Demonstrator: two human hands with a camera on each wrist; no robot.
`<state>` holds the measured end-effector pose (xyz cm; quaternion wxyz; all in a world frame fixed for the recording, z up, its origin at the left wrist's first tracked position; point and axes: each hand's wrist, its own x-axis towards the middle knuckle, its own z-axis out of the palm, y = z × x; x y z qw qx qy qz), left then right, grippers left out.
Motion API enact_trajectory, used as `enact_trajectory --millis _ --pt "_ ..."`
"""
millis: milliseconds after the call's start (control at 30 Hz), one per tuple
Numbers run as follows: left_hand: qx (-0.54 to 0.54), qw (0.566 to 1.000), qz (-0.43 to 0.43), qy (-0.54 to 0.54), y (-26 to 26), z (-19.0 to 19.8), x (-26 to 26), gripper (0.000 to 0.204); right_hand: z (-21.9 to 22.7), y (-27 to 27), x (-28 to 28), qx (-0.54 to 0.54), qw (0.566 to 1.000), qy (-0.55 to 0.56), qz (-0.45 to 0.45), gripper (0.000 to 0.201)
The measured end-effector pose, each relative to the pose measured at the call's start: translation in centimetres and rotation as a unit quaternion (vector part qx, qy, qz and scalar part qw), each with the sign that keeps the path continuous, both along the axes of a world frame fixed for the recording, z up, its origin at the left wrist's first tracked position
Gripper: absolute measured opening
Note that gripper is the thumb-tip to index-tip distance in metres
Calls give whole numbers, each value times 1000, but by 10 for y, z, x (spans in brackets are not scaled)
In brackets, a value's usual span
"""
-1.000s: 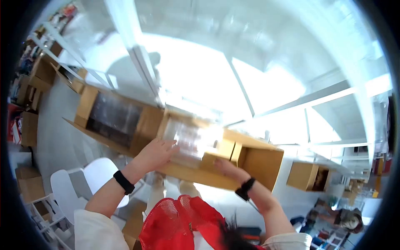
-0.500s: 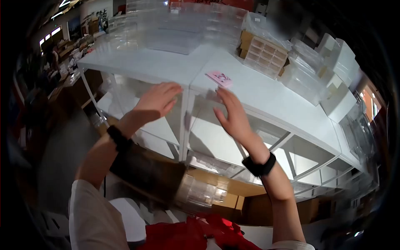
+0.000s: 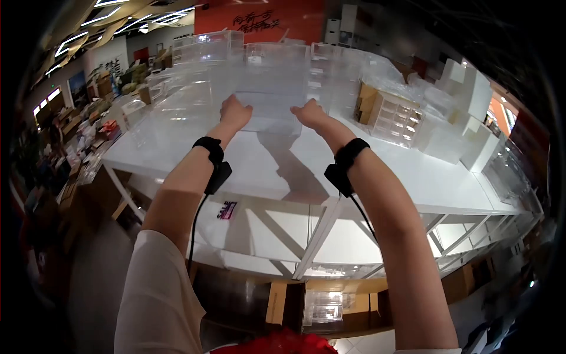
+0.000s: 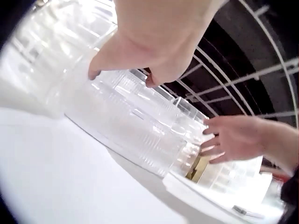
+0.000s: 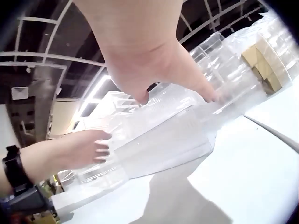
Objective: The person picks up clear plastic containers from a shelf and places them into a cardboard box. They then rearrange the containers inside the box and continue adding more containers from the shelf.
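Before me on the white table [image 3: 253, 168] stands a clear plastic bin [image 3: 271, 82], a white label near its top. My left hand [image 3: 236, 113] reaches to the bin's left side, and my right hand [image 3: 311, 113] to its right side. In the right wrist view the left hand's fingers [image 5: 100, 145] extend at the bin's edge. The left wrist view shows the right hand [image 4: 238, 137] with its fingers spread and pointing at the clear plastic. Part of each hand's fingers is hidden from its own wrist camera.
More clear plastic bins [image 3: 197, 68] stand to the left. On the right are a clear drawer unit [image 3: 396, 120], brown cardboard [image 3: 367, 101] and white boxes [image 3: 439, 138]. A purple SALE card [image 3: 227, 209] lies below the tabletop. Near my feet is a cardboard box [image 3: 348, 321] holding clear plastic.
My view has lifted from the cardboard boxes on the floor to the table. Both hands have left the box of clear plastic and moved forward to either side of the bin.
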<state>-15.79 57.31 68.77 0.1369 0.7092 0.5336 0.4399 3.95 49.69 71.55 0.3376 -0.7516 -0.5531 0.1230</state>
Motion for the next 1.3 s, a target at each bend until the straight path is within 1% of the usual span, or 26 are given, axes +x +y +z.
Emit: enact_trajectory --millis 33,67,167,267,367,467,567,633,667,700,767,800,833,867,900,933,967,1033,1067,1133,1167,1267,1300 --pt "-98 993 10 -71 7 2 1 67 0 13 2 -6 1000 26 -17 77" --pt "-196 971 21 -139 12 4 0 71 1 25 3 -11 998 54 -32 74" --pt "-242 954 -15 -179 23 -4 -10 75 6 31 9 -24 992 110 61 71" --pt "-248 949 -61 -186 33 -8 -16 77 6 26 3 -35 995 76 63 69" --pt "-269 949 -64 -152 22 1 -14 84 -3 33 3 -4 998 -61 28 54" --pt "-301 942 -61 -137 14 9 -12 85 2 22 1 -7 977 -211 42 49" --pt "-267 937 -114 -195 41 -17 -10 88 35 -38 -35 -113 971 -193 84 44" --pt "-271 923 -123 -244 17 -14 -5 81 52 -62 -40 -47 994 -55 87 44" --pt "-274 915 -127 -267 7 -13 -3 77 55 -70 -39 -14 996 16 89 44" --pt "-294 895 -159 -295 6 -17 0 71 47 -54 -20 65 995 -16 70 50" --pt "-329 851 -217 -347 11 -27 -1 60 34 -45 -10 13 994 -92 52 55" --pt "-344 829 -258 -357 10 -33 -1 56 31 -45 -10 -12 990 -130 45 58" --pt "-358 806 -298 -365 9 -40 -3 52 31 -59 -19 -112 989 -15 92 69" --pt "-372 781 -337 -372 8 -47 -5 48 6 -44 -14 -132 983 60 110 72" --pt "-388 764 -338 -389 -9 -44 -6 47 0 -56 -23 -136 975 90 153 69" --pt "-403 747 -338 -407 -40 -34 -6 47 -8 -69 -33 -139 964 118 194 66" --pt "-419 728 -338 -425 -66 -24 -9 46 -18 -71 -39 -107 963 161 190 64" --pt "-438 719 -319 -436 -97 -11 -18 48 -35 -77 -48 -45 952 246 179 59" --pt "-448 713 -308 -443 -110 -8 -21 49 -40 -88 -50 -8 951 242 195 57" --pt "-373 745 -317 -454 -132 -11 -24 48 -41 -121 -59 69 944 232 226 53" --pt "-334 759 -321 -458 -144 -11 -24 47 -53 -126 -61 145 938 235 211 53" --pt "-235 812 -300 -442 -205 16 -19 49 -61 -163 -68 315 875 281 237 52" --pt "-201 812 -325 -441 -215 19 -16 50 -55 -180 -62 326 876 261 240 62"
